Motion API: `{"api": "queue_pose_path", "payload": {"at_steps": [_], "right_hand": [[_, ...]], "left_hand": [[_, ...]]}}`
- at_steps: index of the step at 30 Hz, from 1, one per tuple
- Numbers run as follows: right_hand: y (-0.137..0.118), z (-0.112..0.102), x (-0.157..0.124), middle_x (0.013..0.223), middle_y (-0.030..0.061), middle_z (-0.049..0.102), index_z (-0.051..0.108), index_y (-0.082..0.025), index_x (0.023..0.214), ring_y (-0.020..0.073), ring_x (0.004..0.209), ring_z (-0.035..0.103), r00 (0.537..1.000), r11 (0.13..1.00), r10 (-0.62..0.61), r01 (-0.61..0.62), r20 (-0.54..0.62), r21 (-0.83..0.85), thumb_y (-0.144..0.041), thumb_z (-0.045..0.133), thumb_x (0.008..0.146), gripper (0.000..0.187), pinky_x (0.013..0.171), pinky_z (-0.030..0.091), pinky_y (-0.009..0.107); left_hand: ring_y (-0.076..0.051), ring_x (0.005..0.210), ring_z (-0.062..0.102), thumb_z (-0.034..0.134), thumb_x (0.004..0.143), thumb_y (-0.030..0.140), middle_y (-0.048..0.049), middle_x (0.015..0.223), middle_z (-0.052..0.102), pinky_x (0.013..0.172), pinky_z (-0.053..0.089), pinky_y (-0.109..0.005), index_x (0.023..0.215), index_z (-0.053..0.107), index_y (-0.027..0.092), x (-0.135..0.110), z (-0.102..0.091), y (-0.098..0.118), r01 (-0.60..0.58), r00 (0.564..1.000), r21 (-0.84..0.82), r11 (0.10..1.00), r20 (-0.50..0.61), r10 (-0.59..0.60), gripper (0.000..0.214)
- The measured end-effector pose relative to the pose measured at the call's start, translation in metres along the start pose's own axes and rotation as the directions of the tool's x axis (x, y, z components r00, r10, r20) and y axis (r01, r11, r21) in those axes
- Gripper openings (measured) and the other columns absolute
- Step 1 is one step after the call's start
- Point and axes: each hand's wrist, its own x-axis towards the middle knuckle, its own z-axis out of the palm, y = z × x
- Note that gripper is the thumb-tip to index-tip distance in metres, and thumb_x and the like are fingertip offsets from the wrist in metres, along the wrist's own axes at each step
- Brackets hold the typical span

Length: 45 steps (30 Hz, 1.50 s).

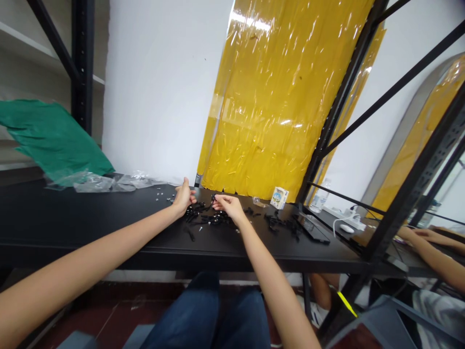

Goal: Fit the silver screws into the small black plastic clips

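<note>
Crumpled clear plastic film (109,183) lies on the black tabletop (72,228) at nine o'clock from the hands, beside a green cloth (51,135). Tiny silver screws (161,196) sit nearer, just beside the left hand (184,198). That hand is narrow, thumb raised and fingers curled at the edge of the heap; whether it grips anything, I cannot tell. The heap of black plastic parts (210,218) lies at seven o'clock from the right hand (228,206), whose fingertips (218,198) pinch a thin black piece (212,197) at the heap's far edge. Farther right, at three o'clock, are a second cluster of black parts (279,224), a small carton (279,197) and a dark tablet (312,230). An arm brushing the loose screws could scatter them, and tugging at a tangled piece could drag other parts out of the heap.
</note>
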Motion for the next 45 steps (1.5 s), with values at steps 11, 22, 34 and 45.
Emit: {"api": "queue_pose_path", "payload": {"at_steps": [11, 22, 34, 45], "right_hand": [[0.002, 0.0, -0.002, 0.055, 0.0015, 0.066, 0.07, -0.011, 0.074, 0.0115, 0.05, 0.061, 0.999, 0.999, 0.026, -0.024, 0.043, -0.045, -0.043, 0.076, 0.058, 0.036, 0.058, 0.054, 0.027], [-0.004, -0.003, -0.007, 0.04, -0.006, 0.052, 0.066, -0.014, 0.061, 0.0044, 0.032, 0.04, 0.997, 0.934, 0.013, -0.04, -0.078, -0.356, -0.036, 0.07, 0.066, 0.023, 0.035, 0.03, 0.018], [-0.008, -0.007, -0.008, 0.034, -0.0062, 0.044, 0.054, -0.016, 0.046, 0.0046, 0.032, 0.037, 0.991, 0.884, 0.117, -0.134, -0.064, -0.447, -0.039, 0.064, 0.073, 0.037, 0.037, 0.028, 0.018], [-0.004, -0.007, -0.007, 0.045, -0.0045, 0.052, 0.064, -0.014, 0.058, 0.0051, 0.04, 0.04, 0.999, 0.853, 0.006, -0.028, -0.045, -0.521, -0.046, 0.067, 0.067, 0.033, 0.043, 0.031, 0.018]], "left_hand": [[-0.029, 0.102, 0.06, 0.016, 0.092, 0.054, -0.0304, 0.112, 0.055, 0.088, 0.047, -0.036, 0.129, 0.033, -0.009, -0.013, 0.005, 0.009, 0.605, 0.649, -0.25, 0.756, 0.705, -0.286, 0.075], [-0.027, 0.104, 0.061, 0.023, 0.096, 0.033, -0.0275, 0.099, 0.063, 0.088, 0.05, -0.031, 0.114, 0.048, -0.01, -0.009, 0.002, 0.001, 0.68, 0.494, -0.119, 0.723, 0.804, -0.332, 0.053], [-0.023, 0.099, 0.064, 0.034, 0.091, 0.01, -0.0229, 0.096, 0.066, 0.09, 0.05, -0.027, 0.11, 0.052, -0.005, -0.014, 0.006, 0.001, 0.629, 0.555, -0.065, 0.774, 0.735, -0.389, 0.03], [-0.023, 0.094, 0.066, 0.038, 0.091, 0.012, -0.0211, 0.095, 0.067, 0.087, 0.052, -0.027, 0.106, 0.054, -0.002, -0.01, 0.007, -0.003, 0.613, 0.627, -0.108, 0.783, 0.669, -0.399, 0.025]]}}
